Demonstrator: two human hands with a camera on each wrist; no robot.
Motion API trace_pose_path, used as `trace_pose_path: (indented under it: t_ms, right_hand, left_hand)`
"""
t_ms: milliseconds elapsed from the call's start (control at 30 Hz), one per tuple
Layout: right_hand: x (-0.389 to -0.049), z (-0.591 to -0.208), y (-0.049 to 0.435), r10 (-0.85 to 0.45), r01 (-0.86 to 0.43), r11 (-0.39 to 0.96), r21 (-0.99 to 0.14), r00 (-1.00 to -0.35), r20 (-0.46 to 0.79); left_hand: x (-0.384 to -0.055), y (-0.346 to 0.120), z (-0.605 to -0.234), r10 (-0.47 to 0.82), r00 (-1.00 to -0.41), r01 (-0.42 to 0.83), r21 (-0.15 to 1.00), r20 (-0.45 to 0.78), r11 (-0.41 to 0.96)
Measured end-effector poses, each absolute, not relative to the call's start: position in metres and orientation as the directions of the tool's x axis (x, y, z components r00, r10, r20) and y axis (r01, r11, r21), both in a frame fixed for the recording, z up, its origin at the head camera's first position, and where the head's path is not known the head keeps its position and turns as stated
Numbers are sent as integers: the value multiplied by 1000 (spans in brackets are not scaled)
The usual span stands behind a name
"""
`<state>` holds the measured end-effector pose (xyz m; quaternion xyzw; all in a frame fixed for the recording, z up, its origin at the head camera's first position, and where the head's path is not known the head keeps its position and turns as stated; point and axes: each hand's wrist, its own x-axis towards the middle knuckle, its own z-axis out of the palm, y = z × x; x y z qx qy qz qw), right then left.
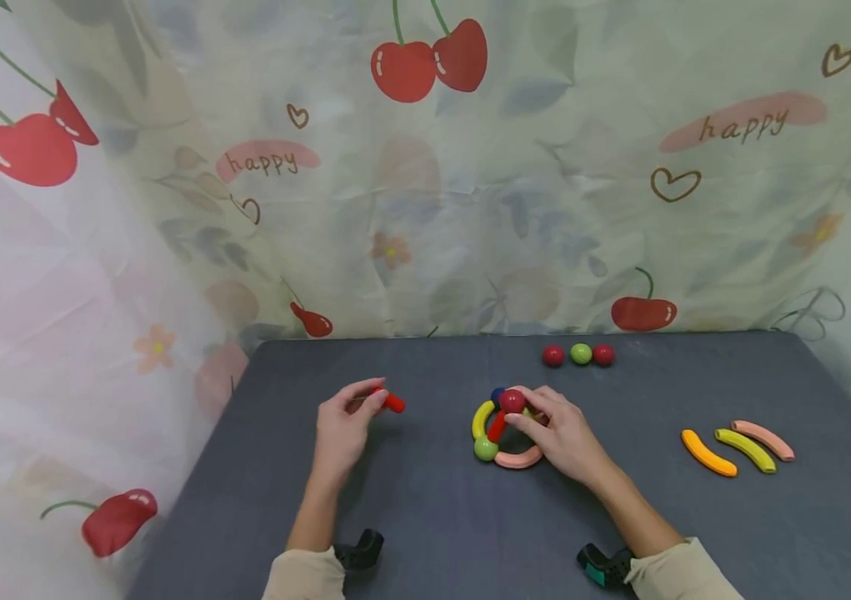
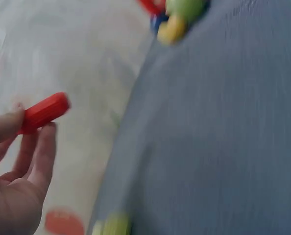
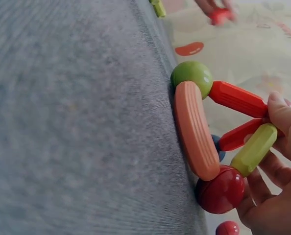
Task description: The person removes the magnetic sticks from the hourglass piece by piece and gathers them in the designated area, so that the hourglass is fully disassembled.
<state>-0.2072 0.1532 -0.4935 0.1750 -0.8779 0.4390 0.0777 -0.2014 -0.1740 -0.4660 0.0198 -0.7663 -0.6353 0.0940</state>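
Observation:
My left hand pinches a short red stick between thumb and fingers, to the left of a toy frame of sticks and balls. A red ball tops that frame, and my right hand grips it there. Curved pieces in yellow and pink form the base, joined by a green ball and a dark blue ball. In the right wrist view, red sticks and a yellow-green stick slope up to my fingers; a lower red ball shows too.
Two red balls and a green ball stand in a row at the table's back. Orange, yellow-green and pink curved pieces lie to the right. A patterned cloth hangs behind the dark table.

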Motion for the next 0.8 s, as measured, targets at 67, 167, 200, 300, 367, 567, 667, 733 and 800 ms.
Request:
trace_pose_path:
  t_ms: [67,167,200,300,367,567,667,733,800]
  right_hand:
    - [-207,-494,154,-236,-367,554,-747,-930,281]
    - [-207,-493,155,-234,-361,552,-752,-932,276]
    - [-207,-493,155,-235,-360,551,-753,-933,274]
    - [-207,-492,155,-240,-360,552,-752,-932,271]
    - [-207,-492,154,-244,-361,554,-750,-932,268]
    - [-207,-491,154,-250,-360,561,-745,-932,262]
    - [-208,-492,154,-254,-349,559,-752,-935,245]
    - [-209,-492,155,-261,-340,558,-757,-938,229]
    - [-210,-492,156,-275,-331,555,-763,-939,208]
  left_hand:
    - [-197,-196,-469,-185,-978,33,952,93,305]
    - [-192,-226,-473,-265,-961,-59,882,77,467]
    - [-191,-235,-475,-302,-950,-94,855,76,510]
    - [-190,-257,-480,-401,-913,-192,798,68,572]
    - [-189,-269,-483,-455,-889,-248,781,53,574]
    - [-188,-287,-488,-499,-867,-329,740,10,587]
    - [-188,-288,-490,-483,-876,-343,710,-5,615]
    - [-190,-286,-487,-479,-878,-337,697,10,633]
    - [-192,-281,-483,-468,-883,-310,695,43,649]
